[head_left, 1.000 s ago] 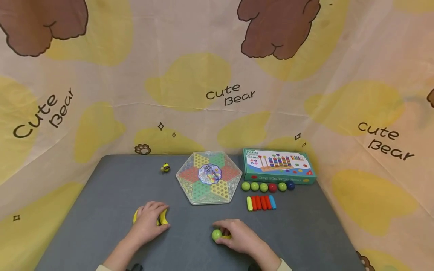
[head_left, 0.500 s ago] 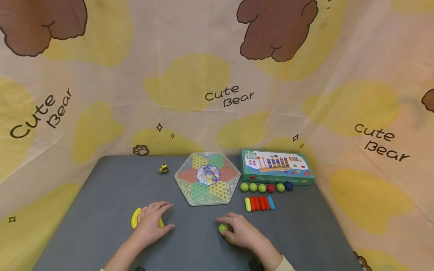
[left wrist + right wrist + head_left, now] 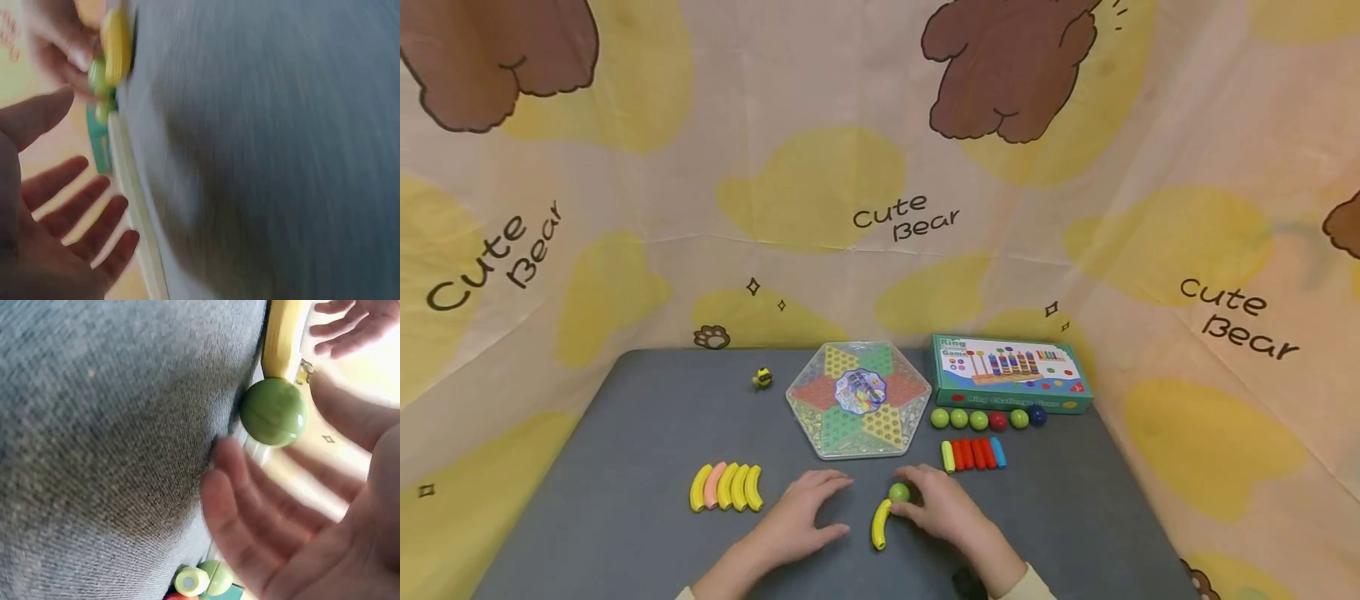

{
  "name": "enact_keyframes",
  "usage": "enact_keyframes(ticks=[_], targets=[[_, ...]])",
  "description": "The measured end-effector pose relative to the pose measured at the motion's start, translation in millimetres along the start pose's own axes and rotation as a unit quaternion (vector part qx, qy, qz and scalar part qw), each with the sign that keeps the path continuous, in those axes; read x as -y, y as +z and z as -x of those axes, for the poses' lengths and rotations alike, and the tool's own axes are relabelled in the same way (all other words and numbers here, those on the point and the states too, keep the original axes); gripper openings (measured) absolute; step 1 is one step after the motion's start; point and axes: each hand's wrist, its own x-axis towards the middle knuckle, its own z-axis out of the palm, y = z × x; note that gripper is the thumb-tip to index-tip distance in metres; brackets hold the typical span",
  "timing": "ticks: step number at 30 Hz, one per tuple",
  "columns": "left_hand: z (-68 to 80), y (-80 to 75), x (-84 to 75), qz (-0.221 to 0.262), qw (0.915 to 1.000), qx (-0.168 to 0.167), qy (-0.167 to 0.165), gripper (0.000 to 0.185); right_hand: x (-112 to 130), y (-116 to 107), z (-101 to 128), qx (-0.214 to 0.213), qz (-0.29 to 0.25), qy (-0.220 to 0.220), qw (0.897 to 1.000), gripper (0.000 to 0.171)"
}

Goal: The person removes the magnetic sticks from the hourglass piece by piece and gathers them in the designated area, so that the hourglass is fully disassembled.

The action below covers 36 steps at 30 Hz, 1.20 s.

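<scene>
My left hand is open above the table, fingers and thumb spread and holding nothing. Right of it lies a yellow toy banana, with a green ball at its far end. My right hand is beside that ball, fingers loosely bent around its far side. In the right wrist view, a gap shows between the thumb and the ball; whether the fingertips touch it is unclear. Left of my left hand, several banana-shaped pieces stand in a row, yellow except for one pink.
A hexagonal board game lies at the middle back. Right of it are a green Ring Challenge Game box, a row of balls and a row of coloured sticks. A small bee figure stands at the back left.
My left hand has left the banana row and moved right, uncovering it. The green ball has shifted slightly away and right. The single yellow banana has come into view from my right hand.
</scene>
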Motion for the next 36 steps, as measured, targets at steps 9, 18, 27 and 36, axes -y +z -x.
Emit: enact_keyframes(ticks=[9, 18, 27, 36], targets=[[-17.0, 29.6, -13.0, -0.003, 0.9957, 0.087, 0.031, 0.057, -2, 0, 2, 0.044, -0.032, -0.058, 0.997, 0.032], [-20.0, 31.0, -19.0, 0.036, 0.9919, 0.120, 0.018, 0.069, -2, 4, 2, 0.033, -0.058, -0.035, 0.997, 0.028], [-21.8, 31.4, -24.0, 0.001, 0.9923, 0.118, 0.038, 0.063, -2, 7, 1, -0.024, -0.063, 0.017, 0.998, 0.027], [-21.7, 33.5, -21.9, -0.020, 0.9917, 0.108, 0.067, 0.069, -8, 5, -1, -0.040, -0.062, 0.047, 0.996, 0.031]])
